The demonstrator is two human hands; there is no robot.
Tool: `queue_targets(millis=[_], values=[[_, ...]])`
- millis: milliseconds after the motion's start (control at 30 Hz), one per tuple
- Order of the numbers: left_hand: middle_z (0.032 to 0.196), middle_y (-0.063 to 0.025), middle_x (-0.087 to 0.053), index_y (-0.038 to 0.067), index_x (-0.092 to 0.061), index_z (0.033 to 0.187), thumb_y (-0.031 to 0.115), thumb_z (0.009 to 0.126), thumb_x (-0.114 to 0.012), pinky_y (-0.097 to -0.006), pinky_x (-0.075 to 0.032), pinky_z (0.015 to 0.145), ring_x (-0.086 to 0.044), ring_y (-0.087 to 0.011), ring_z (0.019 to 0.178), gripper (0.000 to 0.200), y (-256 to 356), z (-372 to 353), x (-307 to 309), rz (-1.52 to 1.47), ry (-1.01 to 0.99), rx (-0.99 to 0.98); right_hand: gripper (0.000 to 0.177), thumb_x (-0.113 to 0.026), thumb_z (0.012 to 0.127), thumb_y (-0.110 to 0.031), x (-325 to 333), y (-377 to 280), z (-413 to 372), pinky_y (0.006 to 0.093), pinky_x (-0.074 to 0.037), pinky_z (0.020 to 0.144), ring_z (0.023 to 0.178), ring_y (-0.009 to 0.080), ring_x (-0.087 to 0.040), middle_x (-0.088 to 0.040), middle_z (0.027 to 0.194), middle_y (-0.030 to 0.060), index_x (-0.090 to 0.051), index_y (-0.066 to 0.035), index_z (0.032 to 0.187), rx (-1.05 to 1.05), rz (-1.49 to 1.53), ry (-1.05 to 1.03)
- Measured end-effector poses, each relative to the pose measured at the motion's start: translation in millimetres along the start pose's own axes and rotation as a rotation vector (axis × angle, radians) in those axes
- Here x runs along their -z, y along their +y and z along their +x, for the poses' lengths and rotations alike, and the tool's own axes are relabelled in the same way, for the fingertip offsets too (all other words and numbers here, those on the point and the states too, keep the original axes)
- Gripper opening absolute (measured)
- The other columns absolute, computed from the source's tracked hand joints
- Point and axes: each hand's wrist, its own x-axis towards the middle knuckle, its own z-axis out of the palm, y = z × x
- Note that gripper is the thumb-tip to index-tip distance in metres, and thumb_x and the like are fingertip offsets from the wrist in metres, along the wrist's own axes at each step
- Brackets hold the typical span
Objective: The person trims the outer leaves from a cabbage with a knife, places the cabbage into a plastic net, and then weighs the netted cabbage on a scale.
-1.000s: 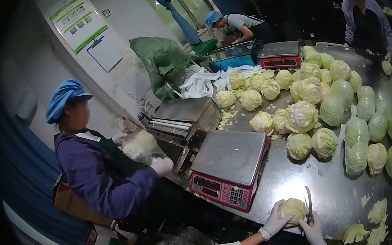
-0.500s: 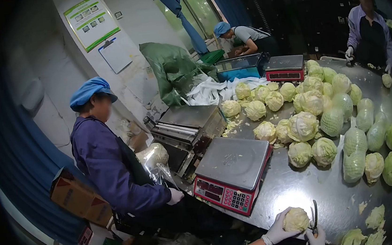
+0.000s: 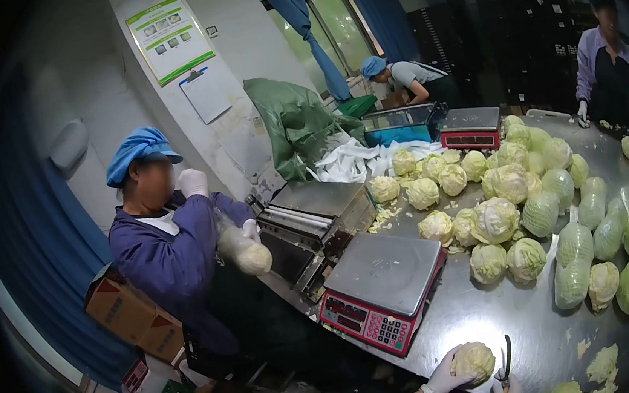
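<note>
My left hand (image 3: 443, 377), in a white glove, grips a small pale cabbage (image 3: 473, 361) resting on the steel table (image 3: 492, 316) at its near edge. Just right of the cabbage my right hand (image 3: 507, 392), also gloved and mostly cut off by the frame edge, holds a knife (image 3: 507, 356) with the blade pointing up and away from me. The blade stands close beside the cabbage; I cannot tell whether it touches.
A red-fronted scale (image 3: 384, 288) stands beyond my left hand. Several cabbages (image 3: 513, 215), some wrapped, cover the table's middle and right. A co-worker in a blue cap (image 3: 175, 240) holds a bagged cabbage (image 3: 242, 250) by a sealing machine (image 3: 313, 219). Leaf scraps (image 3: 603, 366) lie at right.
The view has shifted slightly. My hands stay on the cabbage and knife at the table edge. The co-worker at left has lifted the bagged cabbage and raised one hand.
</note>
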Motion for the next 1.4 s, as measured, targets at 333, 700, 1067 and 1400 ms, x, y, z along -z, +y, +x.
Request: queue_targets(millis=[333,700,1067,1400], values=[[0.141,-0.0178,-0.055,0.001,-0.038,0.15,0.045,0.079,-0.084,-0.0358,-0.041,0.112,-0.054,-0.0258,0.131,0.096,-30,3,7,0.304,0.081,-0.105,0.035,-0.06,0.103,-0.017,1,-2,-2,0.0224,-0.039,0.046,0.055,0.0069,-0.048,-0.057,0.084,0.0006,-0.056,-0.002,0.134,-0.034,-0.045,-0.014],[0.141,-0.0199,-0.055,0.002,-0.039,0.15,0.061,0.076,-0.078,-0.0387,-0.043,0.11,-0.055,-0.0317,0.133,0.103,-30,-5,11,0.415,0.115,-0.256,0.047,-0.06,0.1,-0.011,-8,2,-11,0.0235,-0.046,0.057,0.066,0.0078,-0.054,-0.063,0.097,0.0046,-0.051,-0.005,0.145,0.208,0.088,0.09],[0.138,-0.0233,-0.057,-0.001,-0.039,0.15,0.071,0.073,-0.075,-0.0416,-0.045,0.108,-0.057,-0.0363,0.129,0.111,-41,-5,5,0.174,0.116,-0.218,0.018,-0.062,0.101,-0.012,8,20,8,0.0231,-0.041,0.044,0.052,0.0078,-0.052,-0.059,0.075,0.0012,-0.062,-0.002,0.116,0.08,0.073,0.079],[0.139,-0.0215,-0.057,-0.001,-0.045,0.144,0.061,0.085,-0.07,-0.0465,-0.046,0.109,-0.059,-0.0348,0.126,0.09,23,58,-30,-0.147,-0.076,0.193,0.027,-0.056,0.1,-0.017,95,-55,33,0.0326,-0.047,0.067,0.074,0.0177,-0.062,-0.067,0.088,0.0079,-0.06,-0.003,0.122,0.359,-0.258,0.363]])
